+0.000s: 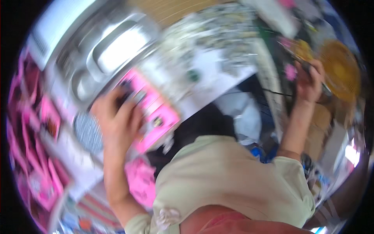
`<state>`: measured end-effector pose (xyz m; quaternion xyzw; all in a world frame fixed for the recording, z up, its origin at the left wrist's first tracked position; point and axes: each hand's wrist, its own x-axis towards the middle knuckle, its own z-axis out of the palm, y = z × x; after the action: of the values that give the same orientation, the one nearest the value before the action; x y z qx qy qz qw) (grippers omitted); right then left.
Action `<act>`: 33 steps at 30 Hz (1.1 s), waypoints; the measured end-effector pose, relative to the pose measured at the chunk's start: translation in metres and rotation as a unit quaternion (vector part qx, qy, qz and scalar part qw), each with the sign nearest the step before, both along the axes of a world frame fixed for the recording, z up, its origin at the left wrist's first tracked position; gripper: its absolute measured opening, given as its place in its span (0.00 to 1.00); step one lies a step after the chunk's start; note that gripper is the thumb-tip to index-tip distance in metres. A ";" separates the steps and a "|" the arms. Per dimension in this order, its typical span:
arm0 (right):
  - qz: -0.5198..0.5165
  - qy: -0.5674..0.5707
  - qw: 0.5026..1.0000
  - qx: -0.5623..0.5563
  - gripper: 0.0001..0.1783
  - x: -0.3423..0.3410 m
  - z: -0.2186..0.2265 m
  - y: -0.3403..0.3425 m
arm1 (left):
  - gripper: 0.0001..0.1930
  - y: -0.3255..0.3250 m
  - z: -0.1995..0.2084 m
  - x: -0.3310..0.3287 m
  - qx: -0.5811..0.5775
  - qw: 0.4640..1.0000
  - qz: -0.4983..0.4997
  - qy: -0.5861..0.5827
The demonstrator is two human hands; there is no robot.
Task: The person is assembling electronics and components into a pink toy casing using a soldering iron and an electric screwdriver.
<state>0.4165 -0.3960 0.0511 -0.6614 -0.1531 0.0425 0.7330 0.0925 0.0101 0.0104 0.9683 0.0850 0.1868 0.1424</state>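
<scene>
My left hand (117, 113) is curled over a pink tray (165, 117) with small compartments. Its fingers close around something dark that blur and the fingers keep me from making out. A small dark-and-yellow piece (157, 121) lies in one compartment. Out to the right, my raised right hand (309, 84) grips a long, slim tool (305, 66) with a dark handle; motion smears its exact kind. Right beside that hand is a round amber dish (341, 70).
A shiny metal tray (93, 58) with moulded hollows stands at the upper left. Many small pale pieces (222, 35) are spread on the white table. A grey ribbed round object (87, 130) is by my left wrist. Pink packages (37, 156) line the far left; a cardboard box (319, 124) stands right.
</scene>
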 end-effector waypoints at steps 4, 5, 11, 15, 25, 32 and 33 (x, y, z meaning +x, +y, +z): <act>-0.115 -0.084 0.990 0.024 0.06 0.049 0.021 -0.070 | 0.09 0.001 -0.006 -0.011 0.001 1.000 -0.001 -0.013; -0.112 -0.083 0.990 0.023 0.06 0.055 0.026 -0.081 | 0.09 0.001 -0.008 -0.010 0.002 1.000 -0.007 -0.021; -0.250 -0.100 0.962 -0.048 0.03 0.077 0.016 -0.057 | 0.15 0.003 -0.014 -0.020 0.018 1.000 -0.003 0.015; -0.137 -0.052 0.989 0.009 0.05 0.079 0.014 -0.098 | 0.13 -0.003 -0.014 -0.024 0.008 1.000 0.020 -0.013; -0.107 0.250 0.962 0.006 0.12 0.044 -0.024 -0.040 | 0.17 -0.007 -0.017 -0.026 -0.006 0.998 0.028 -0.058; 0.190 0.017 0.950 -0.247 0.08 -0.113 -0.048 0.102 | 0.19 -0.014 -0.012 -0.038 -0.034 0.996 0.006 -0.077; 0.273 -0.039 0.929 -0.246 0.08 -0.128 -0.050 0.128 | 0.18 -0.018 -0.013 -0.039 -0.042 0.996 -0.006 -0.084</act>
<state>0.2881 -0.2675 0.0015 -0.7547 -0.3409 0.2513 0.5010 0.0537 -0.0076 -0.0026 0.9428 0.0743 0.2632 0.1905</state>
